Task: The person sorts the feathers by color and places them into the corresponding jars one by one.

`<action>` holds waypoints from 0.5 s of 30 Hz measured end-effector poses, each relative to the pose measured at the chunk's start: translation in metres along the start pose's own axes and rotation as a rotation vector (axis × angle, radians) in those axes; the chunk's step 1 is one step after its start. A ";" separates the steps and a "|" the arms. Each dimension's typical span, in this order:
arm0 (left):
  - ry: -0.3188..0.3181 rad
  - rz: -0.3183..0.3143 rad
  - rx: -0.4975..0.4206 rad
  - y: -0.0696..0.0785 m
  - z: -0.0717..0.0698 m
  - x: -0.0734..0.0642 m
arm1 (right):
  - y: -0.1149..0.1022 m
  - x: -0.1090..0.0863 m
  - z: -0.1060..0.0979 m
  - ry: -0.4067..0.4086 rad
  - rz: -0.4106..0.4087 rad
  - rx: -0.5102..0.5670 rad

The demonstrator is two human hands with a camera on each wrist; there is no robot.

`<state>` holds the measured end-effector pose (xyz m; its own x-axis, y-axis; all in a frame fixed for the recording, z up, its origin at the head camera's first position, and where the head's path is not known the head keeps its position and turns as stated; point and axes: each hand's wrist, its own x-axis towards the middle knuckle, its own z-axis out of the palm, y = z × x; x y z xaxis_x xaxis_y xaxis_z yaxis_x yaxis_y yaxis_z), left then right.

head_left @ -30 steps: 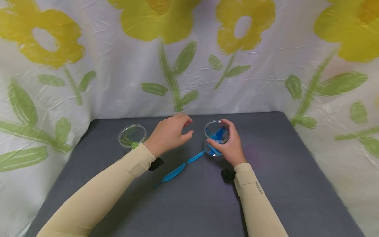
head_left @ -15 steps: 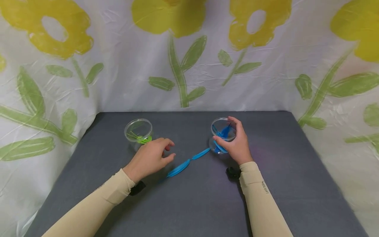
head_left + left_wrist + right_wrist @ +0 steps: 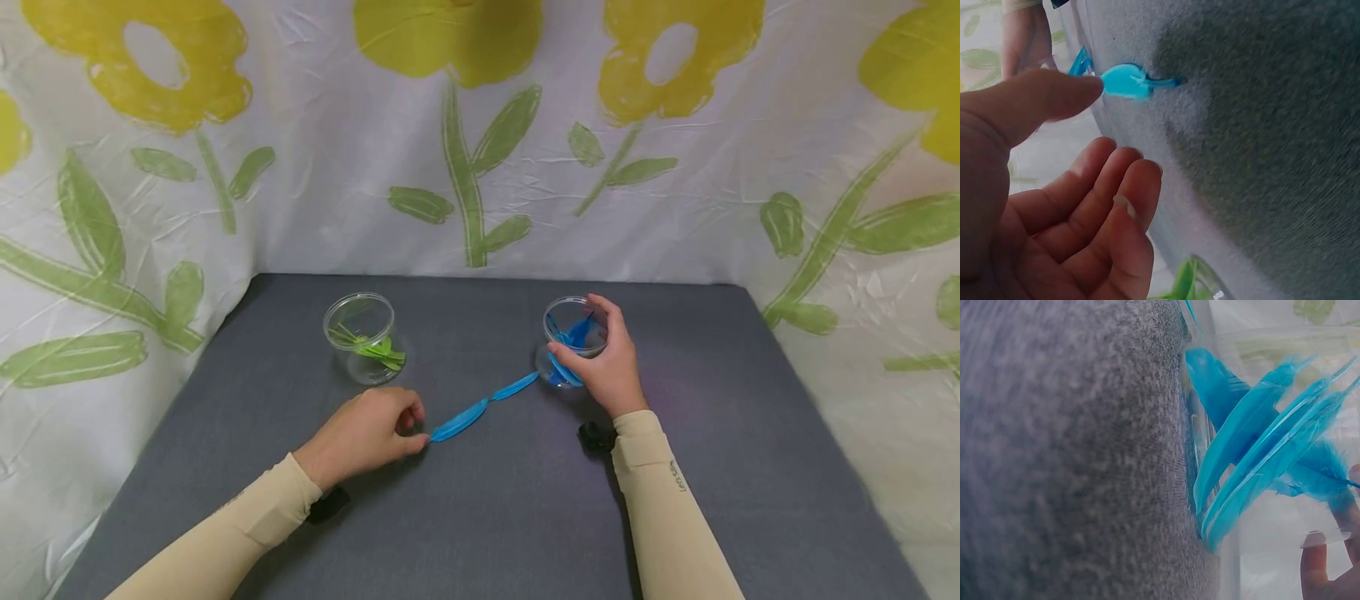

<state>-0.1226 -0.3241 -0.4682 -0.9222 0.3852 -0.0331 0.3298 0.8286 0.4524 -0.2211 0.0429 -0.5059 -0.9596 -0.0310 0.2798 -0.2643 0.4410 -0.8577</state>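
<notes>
Two blue feathers (image 3: 459,420) lie end to end in a slanting line on the grey table, between the hands. My left hand (image 3: 366,435) is low over the table, its thumb tip close to the nearer feather's left end. In the left wrist view, a gap shows between the thumb and the bent fingers (image 3: 1141,187), with nothing pinched there. My right hand (image 3: 611,367) grips the side of a clear plastic jar (image 3: 542,360), which stands upright on the table. Several blue feathers (image 3: 1260,444) lean inside that jar.
A second clear jar (image 3: 327,337) stands at the back left, beyond my left hand, with green feathers (image 3: 378,350) inside. The grey cloth-covered table (image 3: 510,517) ends at a white flowered curtain (image 3: 337,217) behind and at both sides.
My left hand has moved left and down toward the nearer blue feather's end, uncovering the green feathers' jar. My right hand keeps its grip on the other jar. The head view has shifted slightly.
</notes>
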 end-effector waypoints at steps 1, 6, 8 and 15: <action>-0.012 0.000 -0.005 -0.001 0.001 0.000 | 0.000 0.000 0.000 0.002 -0.001 0.001; -0.058 0.015 -0.029 -0.002 0.005 -0.002 | -0.001 0.000 0.000 0.005 -0.006 -0.004; -0.072 0.022 -0.038 -0.002 0.006 -0.002 | 0.000 0.000 0.000 0.006 -0.008 -0.006; -0.104 -0.007 -0.054 -0.004 0.010 -0.001 | 0.000 0.001 0.000 0.004 -0.018 0.003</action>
<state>-0.1207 -0.3240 -0.4790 -0.8976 0.4220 -0.1273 0.3097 0.8094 0.4989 -0.2218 0.0429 -0.5061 -0.9543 -0.0347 0.2968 -0.2816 0.4376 -0.8540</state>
